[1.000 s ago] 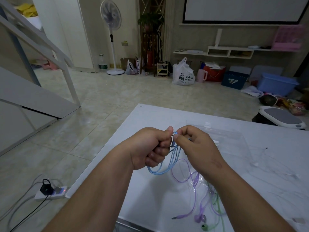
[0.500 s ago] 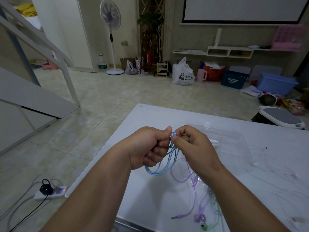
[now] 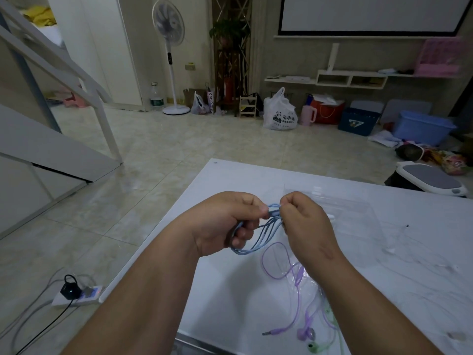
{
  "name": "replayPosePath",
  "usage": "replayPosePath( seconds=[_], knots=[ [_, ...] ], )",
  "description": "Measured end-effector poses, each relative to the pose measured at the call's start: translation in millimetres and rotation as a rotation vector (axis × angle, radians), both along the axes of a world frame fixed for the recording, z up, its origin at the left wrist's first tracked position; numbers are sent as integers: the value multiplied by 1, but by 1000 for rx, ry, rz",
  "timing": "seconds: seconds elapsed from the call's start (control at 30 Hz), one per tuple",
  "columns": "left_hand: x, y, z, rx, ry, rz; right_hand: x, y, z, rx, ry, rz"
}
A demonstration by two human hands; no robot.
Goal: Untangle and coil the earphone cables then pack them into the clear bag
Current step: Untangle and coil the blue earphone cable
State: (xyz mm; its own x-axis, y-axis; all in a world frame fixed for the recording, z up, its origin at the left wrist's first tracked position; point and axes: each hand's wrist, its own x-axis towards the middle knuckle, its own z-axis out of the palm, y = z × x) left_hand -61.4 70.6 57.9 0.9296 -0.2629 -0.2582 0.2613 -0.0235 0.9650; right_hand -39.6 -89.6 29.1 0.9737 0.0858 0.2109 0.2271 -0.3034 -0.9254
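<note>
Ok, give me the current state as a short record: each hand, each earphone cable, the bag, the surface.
left hand: closed on the blue cable coil
right hand: pinching the same coil at its top
blue cable: looped, held above the table
purple cable: loose on the table, plug and earbuds near the front edge
green cable: loose beside the purple one, partly hidden
clear bag: flat on the table behind the hands
table: white

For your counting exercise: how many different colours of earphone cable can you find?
3. Blue cable looped between both hands; purple cable lying on the table; green cable at the near edge, partly hidden by the right forearm. More may be hidden.
</note>
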Motion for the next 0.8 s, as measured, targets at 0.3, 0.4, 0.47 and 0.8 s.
replayPosePath(
  seconds=[0.3, 0.4, 0.47, 0.8],
  knots=[
    [6, -5, -7, 103, -331, 328, 11, 1, -5, 125, 141, -75],
    [9, -6, -8, 129, -458, 470, 14, 0, -7, 184, 203, -127],
    [11, -7, -9, 128, -471, 505, 15, -2, -6, 180, 210, -137],
    [12, -7, -13, 432, -344, 591, 12, -7, -7, 164, 204, -128]
  ],
)
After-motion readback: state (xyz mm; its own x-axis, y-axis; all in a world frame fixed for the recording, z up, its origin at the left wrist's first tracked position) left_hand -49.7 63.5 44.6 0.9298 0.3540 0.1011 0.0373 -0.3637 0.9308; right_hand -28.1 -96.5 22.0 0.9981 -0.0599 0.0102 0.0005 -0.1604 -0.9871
